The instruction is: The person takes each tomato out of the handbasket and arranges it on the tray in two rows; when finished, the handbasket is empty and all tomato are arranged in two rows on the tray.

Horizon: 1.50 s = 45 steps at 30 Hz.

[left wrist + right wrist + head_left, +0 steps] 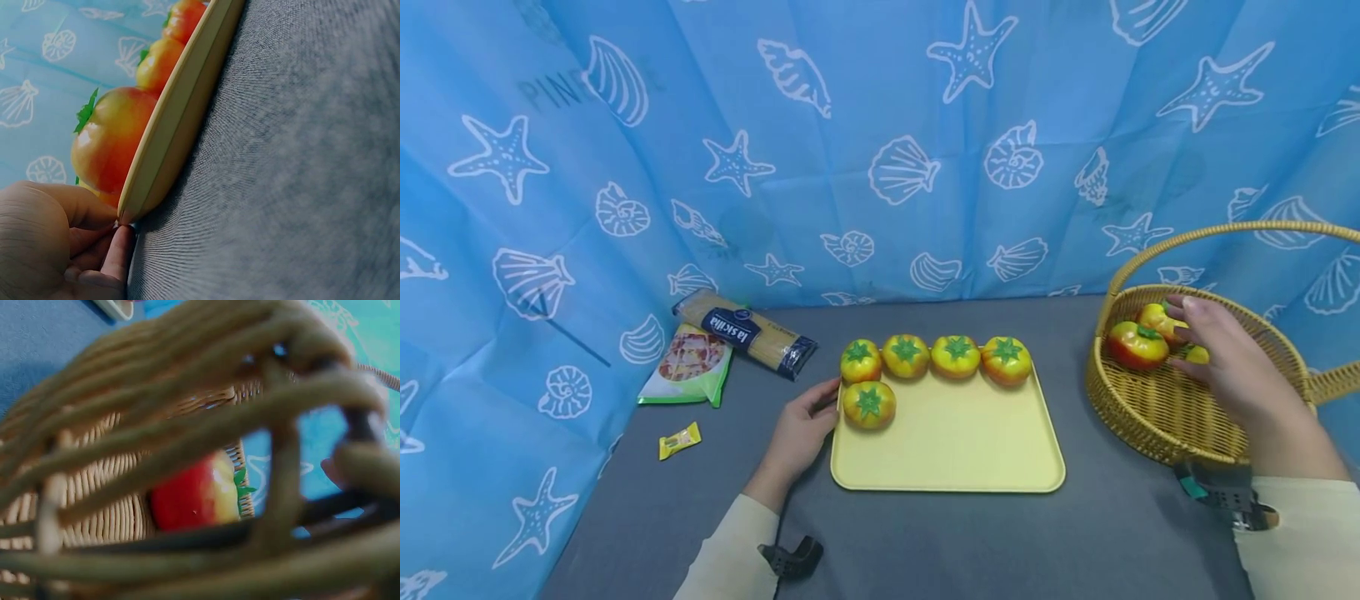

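Note:
A pale yellow tray [951, 450] bears several yellow-orange persimmons with green leafy tops. A row of them, including one persimmon [955, 357], lines its far edge, and another persimmon [869, 405] sits at the left side. My left hand [805, 433] pinches the tray's left rim between thumb and fingers; the left wrist view shows this grip [94, 231] at the tray's corner. Over the wicker basket [1105, 408] is my right hand [1232, 350], fingers spread apart close to the persimmons inside. A red-and-yellow persimmon [1137, 346] lies there, with another persimmon [1157, 321] behind it.
On the left lie a spaghetti pack [748, 332], a green and white food bag [688, 367] and a small yellow packet [680, 441]. The basket's tall handle [1225, 229] arches behind my right hand. A blue patterned curtain [850, 150] hangs behind the grey table.

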Motion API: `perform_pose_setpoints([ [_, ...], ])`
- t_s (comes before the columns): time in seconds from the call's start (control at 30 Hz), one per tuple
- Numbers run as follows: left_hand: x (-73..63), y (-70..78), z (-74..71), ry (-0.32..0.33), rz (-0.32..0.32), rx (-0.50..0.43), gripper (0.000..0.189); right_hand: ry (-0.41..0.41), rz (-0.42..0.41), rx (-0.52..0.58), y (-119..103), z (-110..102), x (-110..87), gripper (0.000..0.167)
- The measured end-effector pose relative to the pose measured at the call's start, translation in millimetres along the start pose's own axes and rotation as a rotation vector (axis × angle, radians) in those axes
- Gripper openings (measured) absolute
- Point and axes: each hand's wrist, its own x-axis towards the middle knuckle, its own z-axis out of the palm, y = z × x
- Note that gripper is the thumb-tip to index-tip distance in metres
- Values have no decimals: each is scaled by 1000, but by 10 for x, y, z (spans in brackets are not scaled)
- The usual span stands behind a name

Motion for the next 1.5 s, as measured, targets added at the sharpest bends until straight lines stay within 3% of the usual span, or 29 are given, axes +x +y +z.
perform_pose_setpoints([
  [0.1, -12, 15, 8, 1, 4, 9, 51, -34, 41, -67, -17, -33, 44, 73],
  [0.47, -8, 44, 21, 3, 0, 7, 51, -115, 120, -61, 138, 46, 148, 80],
  [0.8, -13, 63, 15, 3, -9, 15, 50, -208, 87, -315, 216, 109, 157, 79],
  [1.0, -11, 59, 13, 4, -25, 12, 51, -195, 46, -410, 231, 107, 159, 80],
  [1.5, -9, 17, 0, -2, -1, -3, 50, -122, 12, -418, 158, 133, 112, 83],
])
